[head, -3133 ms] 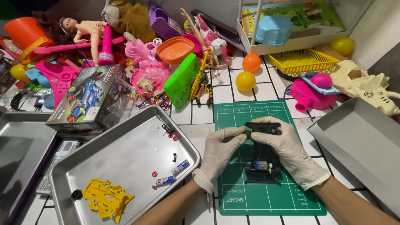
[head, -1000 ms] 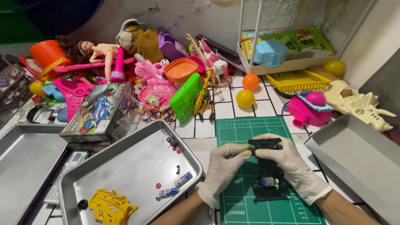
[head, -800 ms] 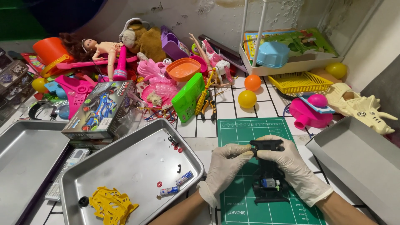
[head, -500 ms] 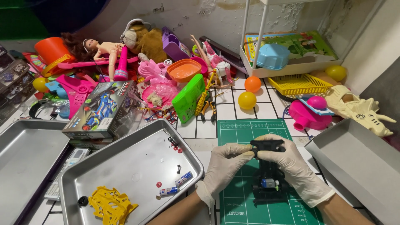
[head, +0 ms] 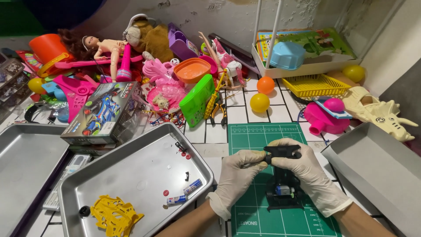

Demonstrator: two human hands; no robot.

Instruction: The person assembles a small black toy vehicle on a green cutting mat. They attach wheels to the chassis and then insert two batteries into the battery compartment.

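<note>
While both latex-gloved hands, left hand (head: pixel 239 173) and right hand (head: pixel 307 173), grip it, the boxy black plastic chassis (head: pixel 284 184) stands on the gridded green mat (head: pixel 258 136).

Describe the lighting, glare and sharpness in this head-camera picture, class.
Head view: even, soft light, faint shadows; dull sheen, not harsh glare, on the steel tray; gloved left hand, right hand and black toy chassis sharp; straight edges bow slightly near the picture's borders.
</note>
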